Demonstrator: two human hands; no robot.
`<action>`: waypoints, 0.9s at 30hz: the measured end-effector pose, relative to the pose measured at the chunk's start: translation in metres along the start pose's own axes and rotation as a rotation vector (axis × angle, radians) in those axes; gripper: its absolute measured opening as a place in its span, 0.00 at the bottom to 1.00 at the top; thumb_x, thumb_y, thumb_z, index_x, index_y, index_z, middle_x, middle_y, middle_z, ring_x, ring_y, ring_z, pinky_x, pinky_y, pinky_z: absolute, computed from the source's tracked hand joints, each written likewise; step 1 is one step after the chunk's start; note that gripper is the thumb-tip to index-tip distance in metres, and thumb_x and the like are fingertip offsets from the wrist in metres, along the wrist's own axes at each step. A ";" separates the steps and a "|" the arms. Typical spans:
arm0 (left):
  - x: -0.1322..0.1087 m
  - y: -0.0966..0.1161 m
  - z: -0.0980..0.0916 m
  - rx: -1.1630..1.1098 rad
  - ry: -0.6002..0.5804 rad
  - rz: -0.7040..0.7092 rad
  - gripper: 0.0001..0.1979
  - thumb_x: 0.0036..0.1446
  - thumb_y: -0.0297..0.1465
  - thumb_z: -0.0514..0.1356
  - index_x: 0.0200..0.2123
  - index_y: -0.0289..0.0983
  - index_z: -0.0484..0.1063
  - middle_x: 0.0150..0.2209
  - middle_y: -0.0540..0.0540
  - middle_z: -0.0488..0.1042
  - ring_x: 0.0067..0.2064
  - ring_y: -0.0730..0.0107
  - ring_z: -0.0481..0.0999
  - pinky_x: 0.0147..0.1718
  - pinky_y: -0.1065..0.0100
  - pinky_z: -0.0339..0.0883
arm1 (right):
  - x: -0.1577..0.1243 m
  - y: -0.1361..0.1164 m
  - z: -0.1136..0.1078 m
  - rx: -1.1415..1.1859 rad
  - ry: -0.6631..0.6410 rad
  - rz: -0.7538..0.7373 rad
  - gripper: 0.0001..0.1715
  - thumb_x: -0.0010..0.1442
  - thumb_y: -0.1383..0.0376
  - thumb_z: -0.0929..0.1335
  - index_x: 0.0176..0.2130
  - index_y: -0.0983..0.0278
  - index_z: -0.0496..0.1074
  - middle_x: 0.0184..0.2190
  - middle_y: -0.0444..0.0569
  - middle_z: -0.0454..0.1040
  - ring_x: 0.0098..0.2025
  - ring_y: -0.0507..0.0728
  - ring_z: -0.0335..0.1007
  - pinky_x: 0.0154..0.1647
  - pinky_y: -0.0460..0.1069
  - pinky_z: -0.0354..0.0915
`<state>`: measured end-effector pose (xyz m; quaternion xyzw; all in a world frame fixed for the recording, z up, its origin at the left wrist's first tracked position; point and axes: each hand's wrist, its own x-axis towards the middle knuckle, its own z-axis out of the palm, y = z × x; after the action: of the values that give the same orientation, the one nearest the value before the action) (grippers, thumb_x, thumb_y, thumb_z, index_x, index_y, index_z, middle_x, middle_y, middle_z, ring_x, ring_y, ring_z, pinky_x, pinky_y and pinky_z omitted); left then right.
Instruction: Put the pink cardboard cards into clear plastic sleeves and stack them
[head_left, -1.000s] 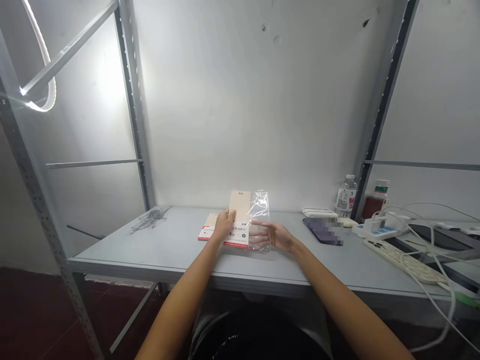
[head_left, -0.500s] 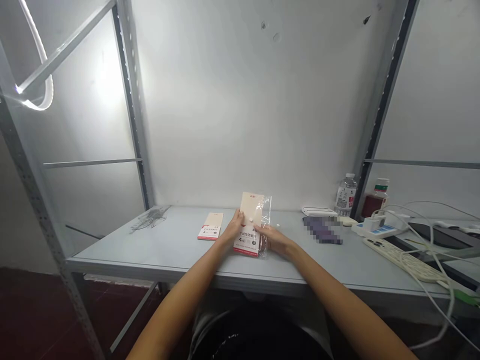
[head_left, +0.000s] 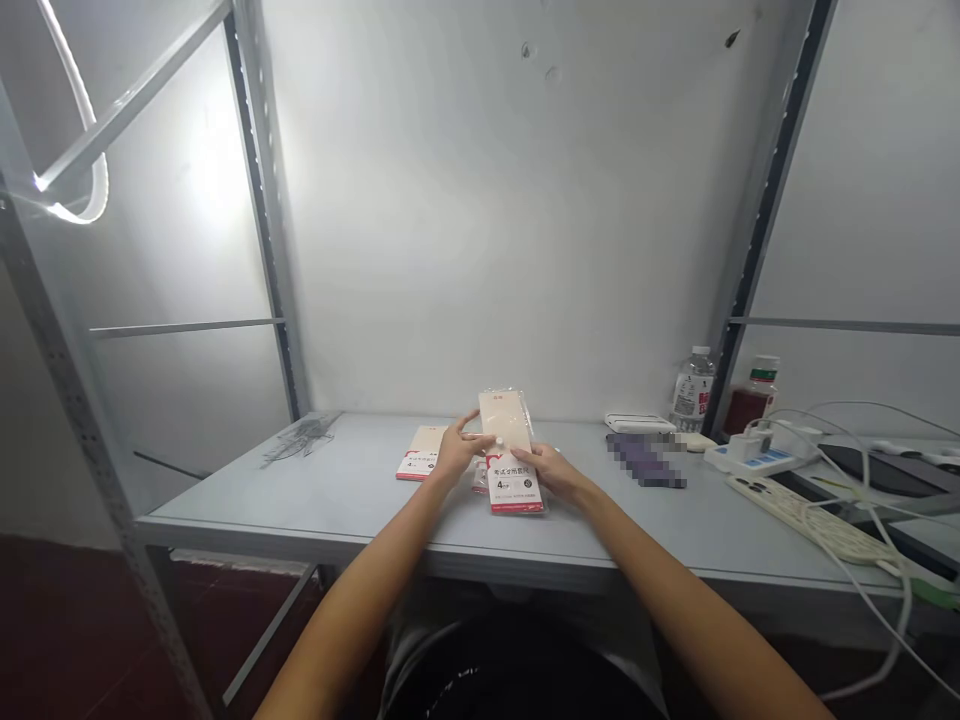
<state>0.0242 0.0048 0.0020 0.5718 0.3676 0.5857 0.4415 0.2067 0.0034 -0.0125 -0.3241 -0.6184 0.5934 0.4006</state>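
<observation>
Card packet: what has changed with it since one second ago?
The card packet slid into the clear bag and moved a little right. The right hand closed onto the bag; the left hand keeps its hold. The other packet on the table stayed.

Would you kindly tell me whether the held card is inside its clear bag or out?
Inside, apparently: the clear bag shows past the top and right edges of the card, held by left hand and right hand.

Card pack [head_left: 514,472]: matt cream paperboard, red printed band, inside a glossy clear plastic sleeve [head_left: 525,408]
Second card pack [head_left: 421,452]: same matt paperboard
Table [head_left: 300,500]: smooth pale grey top, slight sheen
Rack upright [head_left: 259,230]: grey painted metal, perforated
Bottle [head_left: 690,388]: clear plastic
</observation>
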 end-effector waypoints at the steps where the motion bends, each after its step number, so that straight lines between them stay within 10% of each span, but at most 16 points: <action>1: -0.001 0.001 0.000 0.012 0.032 0.013 0.42 0.37 0.33 0.68 0.56 0.35 0.56 0.25 0.49 0.73 0.27 0.72 0.71 0.32 0.68 0.65 | -0.001 0.000 0.001 -0.017 -0.020 0.003 0.20 0.51 0.55 0.68 0.39 0.67 0.70 0.36 0.55 0.76 0.33 0.57 0.73 0.32 0.50 0.69; 12: -0.001 0.002 0.001 0.039 0.101 -0.021 0.45 0.36 0.36 0.68 0.57 0.35 0.52 0.23 0.51 0.70 0.25 0.73 0.70 0.28 0.70 0.64 | -0.007 -0.001 0.004 -0.116 -0.106 -0.002 0.21 0.51 0.56 0.68 0.42 0.65 0.70 0.37 0.54 0.75 0.36 0.58 0.73 0.37 0.54 0.68; 16: 0.001 0.006 0.001 -0.132 0.094 -0.113 0.29 0.46 0.43 0.61 0.48 0.32 0.64 0.25 0.46 0.72 0.28 0.68 0.74 0.33 0.65 0.67 | -0.003 -0.002 0.001 -0.123 -0.010 -0.045 0.19 0.50 0.56 0.69 0.38 0.66 0.71 0.36 0.54 0.76 0.35 0.59 0.73 0.36 0.53 0.68; 27: -0.004 0.012 0.002 -0.280 -0.262 -0.193 0.20 0.48 0.44 0.59 0.35 0.32 0.71 0.33 0.40 0.74 0.32 0.67 0.73 0.33 0.65 0.66 | 0.005 0.001 -0.005 0.041 0.043 -0.083 0.19 0.49 0.56 0.70 0.37 0.66 0.71 0.33 0.52 0.76 0.32 0.57 0.73 0.30 0.50 0.68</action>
<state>0.0248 -0.0033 0.0114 0.5382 0.2751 0.5069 0.6146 0.2088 0.0100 -0.0130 -0.3024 -0.6102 0.5816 0.4448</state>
